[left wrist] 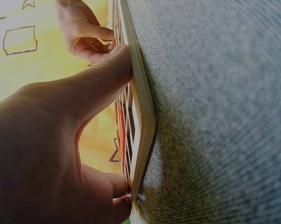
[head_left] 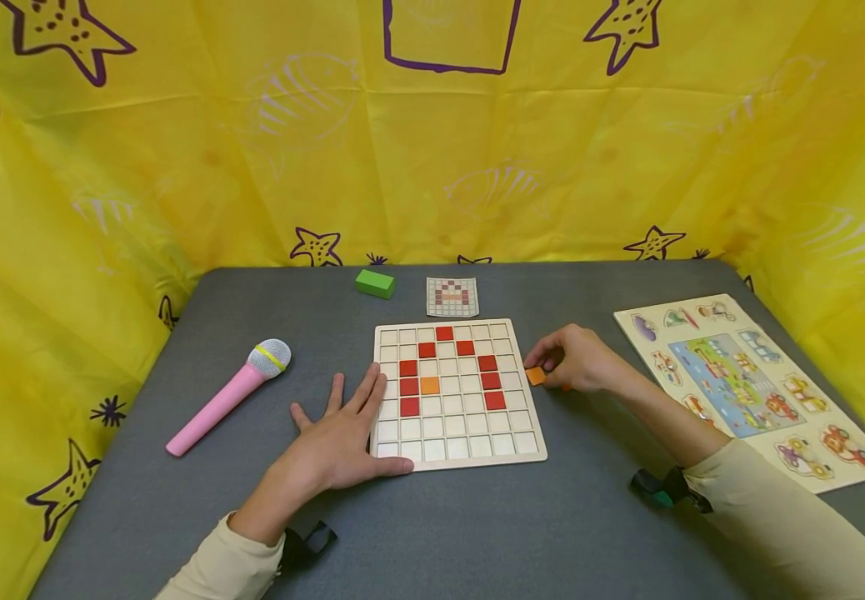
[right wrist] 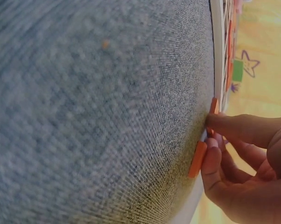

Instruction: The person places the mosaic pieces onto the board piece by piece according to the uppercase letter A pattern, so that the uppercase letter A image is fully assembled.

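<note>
A pale wooden grid board (head_left: 460,450) lies on the grey table, with several red tiles (head_left: 443,333) in an arch and one orange tile (head_left: 429,386) among its squares. My left hand (head_left: 335,446) rests spread on the board's lower left corner, fingertips at the left edge and thumb (left wrist: 117,60) on the near edge. Just off the board's right side, my right hand (head_left: 578,360) pinches an orange tile (head_left: 535,376) between thumb and fingers. Beside those fingers a second orange tile (right wrist: 197,159) lies on the cloth, mostly hidden from the head view.
Behind the board lies a small pattern card (head_left: 452,297) showing a similar arch, and a green block (head_left: 376,284) beside it. A pink toy microphone (head_left: 226,400) is on the left. A wooden picture puzzle (head_left: 747,387) lies on the right, partly under my right sleeve.
</note>
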